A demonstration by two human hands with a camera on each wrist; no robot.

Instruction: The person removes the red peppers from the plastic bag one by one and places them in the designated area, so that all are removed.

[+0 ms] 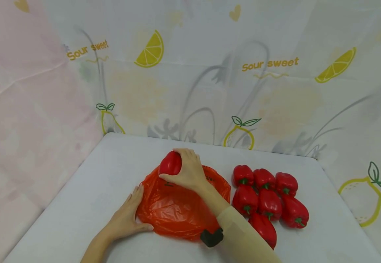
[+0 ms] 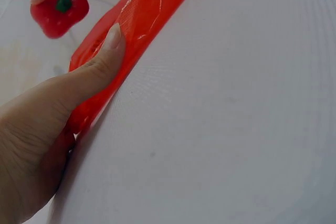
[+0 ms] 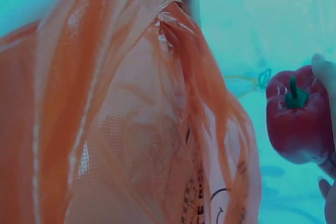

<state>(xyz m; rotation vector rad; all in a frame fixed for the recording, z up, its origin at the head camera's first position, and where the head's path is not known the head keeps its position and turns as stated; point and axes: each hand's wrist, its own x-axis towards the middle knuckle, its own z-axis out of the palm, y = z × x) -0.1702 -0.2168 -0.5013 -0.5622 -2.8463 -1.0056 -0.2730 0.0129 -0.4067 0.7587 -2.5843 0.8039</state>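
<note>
My right hand (image 1: 190, 170) grips a red bell pepper (image 1: 170, 163) above the far side of an orange-red plastic bag (image 1: 174, 208). In the right wrist view, that pepper (image 3: 298, 116) shows its green stem between thumb and fingers. The bag lies spread on the table, with dark print on it; its crumpled film (image 3: 131, 103) fills much of that view. At the bag's left edge rests my left hand (image 1: 126, 215), thumb and fingers spread apart and fairly straight. Its thumb (image 2: 100, 64) lies along the film in the left wrist view; the other fingers are mostly hidden there.
Several more red bell peppers (image 1: 269, 201) sit grouped to the right of the bag, beside my right forearm. All stand on a white table (image 1: 88, 190). A printed cloth (image 1: 190, 73) with lemon drawings hangs behind and along the sides. A black object (image 1: 211, 237) is at my right wrist.
</note>
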